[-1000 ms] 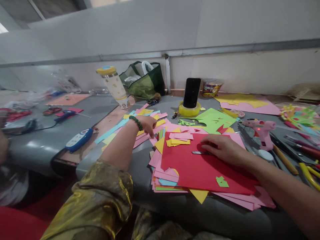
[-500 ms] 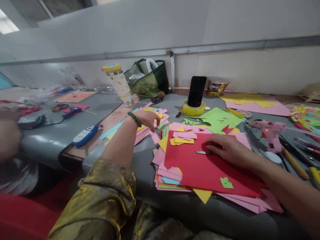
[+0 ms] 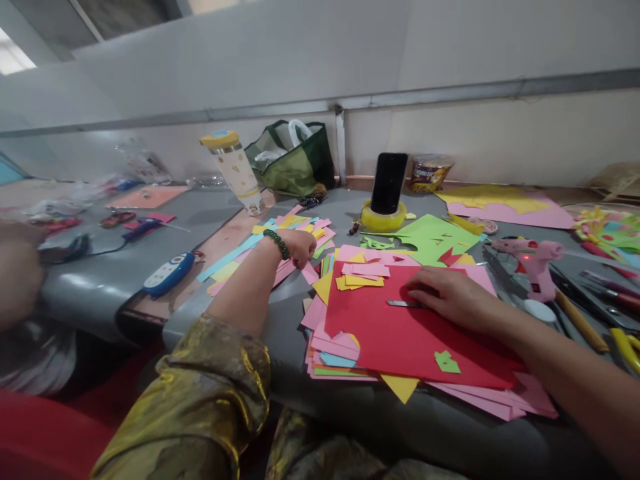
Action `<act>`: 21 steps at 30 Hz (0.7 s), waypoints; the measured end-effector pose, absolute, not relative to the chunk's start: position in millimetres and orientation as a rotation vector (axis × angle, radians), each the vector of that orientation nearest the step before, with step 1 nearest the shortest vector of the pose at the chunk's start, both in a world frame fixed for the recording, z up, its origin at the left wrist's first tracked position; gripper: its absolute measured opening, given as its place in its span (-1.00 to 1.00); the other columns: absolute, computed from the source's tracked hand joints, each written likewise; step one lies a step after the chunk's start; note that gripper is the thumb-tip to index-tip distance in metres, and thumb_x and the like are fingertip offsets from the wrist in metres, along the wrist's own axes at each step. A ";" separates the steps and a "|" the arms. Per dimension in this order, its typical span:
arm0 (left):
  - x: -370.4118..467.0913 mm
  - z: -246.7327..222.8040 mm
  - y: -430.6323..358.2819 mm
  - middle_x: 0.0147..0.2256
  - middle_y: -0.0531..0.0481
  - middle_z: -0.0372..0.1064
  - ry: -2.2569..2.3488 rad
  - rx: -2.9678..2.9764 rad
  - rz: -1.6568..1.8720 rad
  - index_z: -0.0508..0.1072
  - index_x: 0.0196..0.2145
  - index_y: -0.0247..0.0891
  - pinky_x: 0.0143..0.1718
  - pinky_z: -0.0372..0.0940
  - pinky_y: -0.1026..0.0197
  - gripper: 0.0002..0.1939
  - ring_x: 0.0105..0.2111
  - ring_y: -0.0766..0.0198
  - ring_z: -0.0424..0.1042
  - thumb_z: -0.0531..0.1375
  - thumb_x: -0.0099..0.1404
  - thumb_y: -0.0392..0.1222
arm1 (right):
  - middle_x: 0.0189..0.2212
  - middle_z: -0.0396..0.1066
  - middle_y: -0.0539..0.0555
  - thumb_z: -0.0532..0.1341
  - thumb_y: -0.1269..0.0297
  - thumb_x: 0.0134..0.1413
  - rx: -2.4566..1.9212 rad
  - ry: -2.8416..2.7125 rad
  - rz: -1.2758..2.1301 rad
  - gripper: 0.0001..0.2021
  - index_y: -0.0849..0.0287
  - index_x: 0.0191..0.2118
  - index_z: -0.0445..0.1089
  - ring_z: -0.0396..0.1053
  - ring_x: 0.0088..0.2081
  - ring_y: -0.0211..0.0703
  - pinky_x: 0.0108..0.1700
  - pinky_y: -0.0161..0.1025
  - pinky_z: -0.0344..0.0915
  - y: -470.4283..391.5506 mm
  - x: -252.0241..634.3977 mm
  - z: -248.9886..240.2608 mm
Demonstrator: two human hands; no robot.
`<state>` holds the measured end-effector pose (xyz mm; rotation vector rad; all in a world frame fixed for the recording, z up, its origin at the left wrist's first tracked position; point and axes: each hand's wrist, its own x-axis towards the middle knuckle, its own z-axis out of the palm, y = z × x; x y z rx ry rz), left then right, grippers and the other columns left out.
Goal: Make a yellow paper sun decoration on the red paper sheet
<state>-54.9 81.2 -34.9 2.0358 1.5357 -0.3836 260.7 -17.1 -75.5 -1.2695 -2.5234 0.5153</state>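
My left hand, with a green bead bracelet at its wrist, is closed over the pile of coloured paper strips. What its fingers hold, if anything, is hidden. On the red sheet rests my right hand, fingers curled round a cutter whose metal blade points left. Pink strips and yellow strips lie near the sheet's upper left. A small green cut piece is at its lower right. More coloured sheets are stacked underneath.
A phone stands in a yellow tape roll. Right are a pink glue gun and tools. Behind stand a tumbler and green bag. Another person's blurred arm is at far left, beyond a blue-and-white power strip.
My left hand has gone from loosely spread fingers to closed over the strips. The right hand keeps its place on the red sheet; the view has shifted slightly.
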 end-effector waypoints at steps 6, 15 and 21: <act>-76.8 -7.1 72.0 -0.59 0.09 0.38 1.390 2.010 -0.160 0.38 -0.54 -0.21 -0.43 0.24 0.27 -0.83 -0.50 0.25 0.40 0.31 -0.13 -0.20 | -0.30 0.57 0.14 0.06 0.22 0.23 -1.276 -2.480 0.477 -0.75 0.10 -0.28 0.48 0.49 -0.30 -0.05 -0.27 -0.17 0.38 -16.7 259.6 -77.0; -37.5 -4.8 45.3 -0.40 0.07 0.40 0.841 1.839 0.503 0.37 -0.09 -0.24 -0.46 0.28 0.30 -0.48 -0.45 0.35 0.39 0.40 0.02 -0.09 | -0.26 0.55 0.11 0.05 0.29 0.27 -0.979 -2.254 0.328 -0.64 0.09 0.13 0.34 0.49 -0.32 -0.16 -0.24 -0.22 0.44 -27.8 251.9 -79.4; 18.3 -34.5 25.3 -0.43 0.10 0.39 0.671 1.659 0.495 0.34 0.00 -0.24 -0.52 0.22 0.34 -0.45 -0.50 0.40 0.34 0.37 0.05 -0.17 | -0.23 0.54 0.16 0.03 0.29 0.35 -0.773 -2.380 0.333 -0.73 0.10 -0.09 0.48 0.49 -0.22 -0.16 -0.19 -0.26 0.39 -37.1 245.8 -72.5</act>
